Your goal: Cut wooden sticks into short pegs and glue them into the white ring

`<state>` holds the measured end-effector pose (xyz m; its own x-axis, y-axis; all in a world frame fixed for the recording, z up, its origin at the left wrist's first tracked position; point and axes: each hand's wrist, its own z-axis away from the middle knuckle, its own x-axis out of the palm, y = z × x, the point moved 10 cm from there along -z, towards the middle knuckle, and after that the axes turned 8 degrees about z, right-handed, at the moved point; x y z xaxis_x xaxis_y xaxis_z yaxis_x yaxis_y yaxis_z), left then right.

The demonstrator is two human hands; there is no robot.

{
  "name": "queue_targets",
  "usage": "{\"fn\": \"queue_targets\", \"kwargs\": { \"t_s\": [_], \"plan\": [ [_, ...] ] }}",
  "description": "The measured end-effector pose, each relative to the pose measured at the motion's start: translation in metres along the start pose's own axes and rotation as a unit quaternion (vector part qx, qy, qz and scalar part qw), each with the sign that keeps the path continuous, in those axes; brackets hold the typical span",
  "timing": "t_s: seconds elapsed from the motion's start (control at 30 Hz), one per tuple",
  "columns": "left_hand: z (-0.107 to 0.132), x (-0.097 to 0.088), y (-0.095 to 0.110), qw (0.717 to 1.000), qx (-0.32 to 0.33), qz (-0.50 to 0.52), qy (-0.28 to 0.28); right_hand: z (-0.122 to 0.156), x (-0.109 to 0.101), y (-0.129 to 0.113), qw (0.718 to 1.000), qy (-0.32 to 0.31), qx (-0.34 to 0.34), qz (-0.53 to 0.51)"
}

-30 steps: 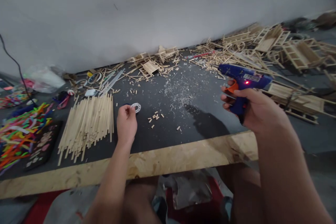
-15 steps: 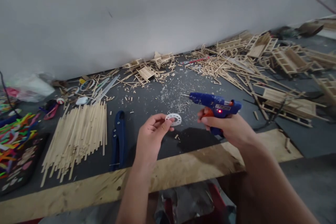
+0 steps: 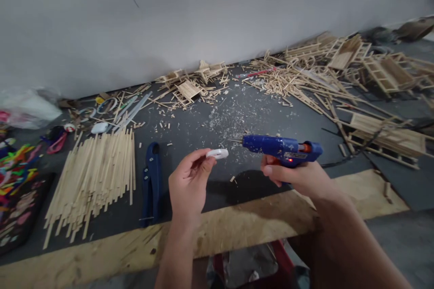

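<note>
Between thumb and fingers, my left hand point(image 3: 190, 179) pinches a small white ring point(image 3: 218, 154), seen nearly edge-on above the dark work surface. My right hand point(image 3: 292, 175) is wrapped around the handle of a blue glue gun point(image 3: 278, 146), whose red light glows. The gun's metal nozzle points left, a little above and to the right of the ring, and the two look apart. Left of my left hand lies a blue hand cutter point(image 3: 151, 183). Beyond it is a bundle of thin wooden sticks point(image 3: 98, 176).
Small stick-built models point(image 3: 188, 90) and scraps lie along the wall. A heap of sticks and larger wooden models point(image 3: 389, 137) covers the right side. Colourful strips point(image 3: 16, 167) lie far left. A wooden board point(image 3: 237, 230) runs along the front edge.
The white ring has tilted from showing its holed face to nearly edge-on. The glue gun has lowered slightly and sits more level. The view has shifted a little.
</note>
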<state>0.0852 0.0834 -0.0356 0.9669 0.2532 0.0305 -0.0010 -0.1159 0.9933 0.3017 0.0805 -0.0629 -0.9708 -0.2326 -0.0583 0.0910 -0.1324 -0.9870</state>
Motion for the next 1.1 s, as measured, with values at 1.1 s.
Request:
{"fn": "queue_targets", "kwargs": {
  "t_s": [1.1],
  "plan": [
    [0.006, -0.014, 0.008, 0.999, 0.046, 0.016, 0.024, 0.007, 0.012, 0.008, 0.984, 0.014, 0.073, 0.164]
  ]
}}
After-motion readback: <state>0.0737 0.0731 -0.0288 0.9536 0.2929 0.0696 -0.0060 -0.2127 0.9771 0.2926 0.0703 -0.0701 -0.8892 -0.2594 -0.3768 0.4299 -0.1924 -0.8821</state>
